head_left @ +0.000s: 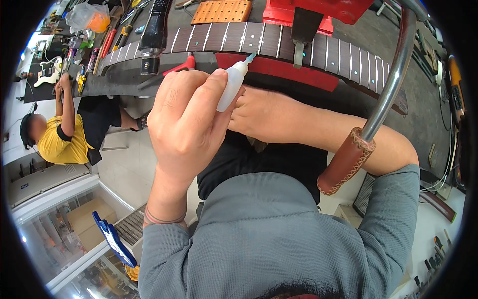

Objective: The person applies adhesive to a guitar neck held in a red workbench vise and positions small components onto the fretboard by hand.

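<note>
My left hand (186,117) grips a small white squeeze bottle (232,87) with a narrow bluish tip, tilted up and to the right. That tip meets or hovers just at the near edge of a dark fretted guitar neck (264,40), which lies across the bench. My right hand (254,110) sits just behind the bottle, below the neck; most of its fingers are hidden by the left hand. A red strip (298,78) runs along the underside of the neck. A dark metal press piece (305,27) comes down onto the frets right of the bottle.
A steel lever with a brown leather-wrapped grip (348,162) crosses over my right forearm. At left, a black clamp (152,47) spans the neck beside a red-handled tool (181,66). Pliers and screwdrivers crowd the bench's left. A person in a yellow shirt (62,137) works there.
</note>
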`<state>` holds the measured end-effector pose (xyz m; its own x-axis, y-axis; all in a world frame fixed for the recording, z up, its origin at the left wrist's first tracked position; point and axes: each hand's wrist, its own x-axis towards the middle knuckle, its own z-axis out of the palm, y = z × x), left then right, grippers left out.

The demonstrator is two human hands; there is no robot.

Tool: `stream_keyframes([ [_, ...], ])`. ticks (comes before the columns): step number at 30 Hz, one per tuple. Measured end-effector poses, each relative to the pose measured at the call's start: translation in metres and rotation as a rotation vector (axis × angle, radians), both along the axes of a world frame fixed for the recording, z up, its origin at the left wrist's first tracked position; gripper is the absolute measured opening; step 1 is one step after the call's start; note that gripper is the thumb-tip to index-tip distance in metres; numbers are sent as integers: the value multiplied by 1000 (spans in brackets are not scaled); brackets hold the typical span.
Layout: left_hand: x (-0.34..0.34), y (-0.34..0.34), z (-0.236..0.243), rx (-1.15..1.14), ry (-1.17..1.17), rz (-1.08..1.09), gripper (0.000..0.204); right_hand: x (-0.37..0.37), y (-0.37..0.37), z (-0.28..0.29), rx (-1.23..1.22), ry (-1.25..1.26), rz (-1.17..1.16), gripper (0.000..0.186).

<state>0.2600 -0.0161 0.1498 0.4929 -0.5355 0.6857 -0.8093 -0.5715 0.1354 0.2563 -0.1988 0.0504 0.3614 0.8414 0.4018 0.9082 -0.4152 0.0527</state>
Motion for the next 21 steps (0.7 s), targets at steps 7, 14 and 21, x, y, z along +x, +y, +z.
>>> stream_keyframes([
  [7,-2,1,2,1,13,0,40,0,0,-1,61,43,19,17],
  [14,-5,4,4,4,47,-24,41,0,0,0,51,86,27,18],
  [21,-5,5,3,-67,-26,-29,45,0,-3,3,-7,75,32,25],
])
